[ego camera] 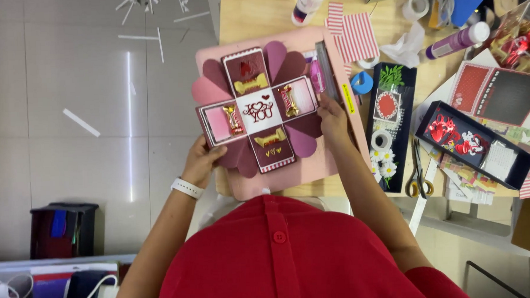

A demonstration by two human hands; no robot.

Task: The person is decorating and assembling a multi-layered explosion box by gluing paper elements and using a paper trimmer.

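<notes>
Unfolded paper box card (258,111) lies flat and open on a pink board (336,158), which sits at the near left end of the wooden table (254,14). Card is cross-shaped: white centre square with a heart design, four maroon flaps out to the sides, heart-shaped maroon and pink tabs between them. Each flap carries one gold-wrapped candy (251,83).

Left hand (202,163) grips the card's lower left corner, fingers curled closed around the edge of a maroon tab, thumb on top. White wristband (186,187) on that wrist.

Right hand (332,118) is at the card's right edge, fingers bent and pressed together on the right flap's outer end; cannot tell if it pinches the paper or just presses on it.

Just right of the board: black tray with white flowers (387,127), scissors (417,173), blue tape dispenser (362,82). Further right: dark box with red shapes (464,139). Purple glue stick (458,40) and red-striped paper (352,34) lie at the far side. Paper strips scattered on the floor (69,85) to the left
</notes>
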